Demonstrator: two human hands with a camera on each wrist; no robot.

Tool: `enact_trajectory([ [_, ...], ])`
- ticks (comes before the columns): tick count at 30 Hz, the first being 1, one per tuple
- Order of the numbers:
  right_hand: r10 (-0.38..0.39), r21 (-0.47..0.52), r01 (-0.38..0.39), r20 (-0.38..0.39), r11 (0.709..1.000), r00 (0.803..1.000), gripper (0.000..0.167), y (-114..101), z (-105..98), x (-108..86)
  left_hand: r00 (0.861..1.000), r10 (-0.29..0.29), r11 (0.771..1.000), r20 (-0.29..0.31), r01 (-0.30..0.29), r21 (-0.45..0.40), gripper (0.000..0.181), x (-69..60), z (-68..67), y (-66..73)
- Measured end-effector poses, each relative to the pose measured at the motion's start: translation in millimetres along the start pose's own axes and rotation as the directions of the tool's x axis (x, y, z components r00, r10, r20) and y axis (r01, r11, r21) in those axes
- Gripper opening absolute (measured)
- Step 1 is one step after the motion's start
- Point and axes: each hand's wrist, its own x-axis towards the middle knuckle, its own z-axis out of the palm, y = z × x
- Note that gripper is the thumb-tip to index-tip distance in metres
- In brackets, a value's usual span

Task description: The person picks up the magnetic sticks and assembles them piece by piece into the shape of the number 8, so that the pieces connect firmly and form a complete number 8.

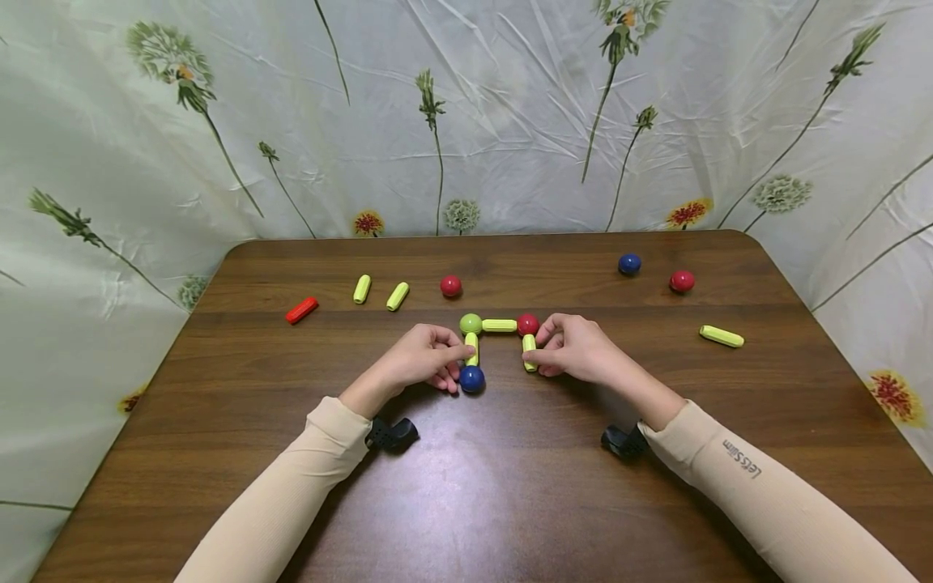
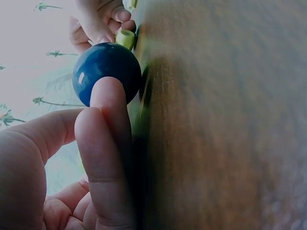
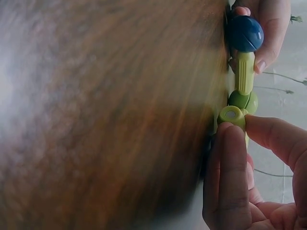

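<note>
Braced from both sides

On the table [image 1: 510, 502], I see the left hand [image 1: 428, 356] grip the left yellow rod [image 1: 472, 340], fingertip against the blue ball [image 1: 471, 379], apparently for steadiness. The right hand [image 1: 573, 348] pinches the right yellow rod [image 1: 529, 343] nearside of the red ball [image 1: 528, 325], probably for alignment.

Forearms [image 1: 284, 486] inward, right grip [image 1: 573, 348] in a pinch, left grip [image 1: 424, 356] perhaps likewise.

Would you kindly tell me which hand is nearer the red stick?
Left: the left hand is right of the red stick; the right hand is farther right.
</note>
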Motion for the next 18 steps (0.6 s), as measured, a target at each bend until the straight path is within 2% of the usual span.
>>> enact_trajectory([
  [18, -0.009, 0.001, 0.009, 0.007, 1.000, 1.000, 0.035, 0.5, -0.9, 0.8, 1.000, 0.014, 1.000, 0.010, -0.014, -0.010, 0.023, -2.0, -0.2, -0.3],
])
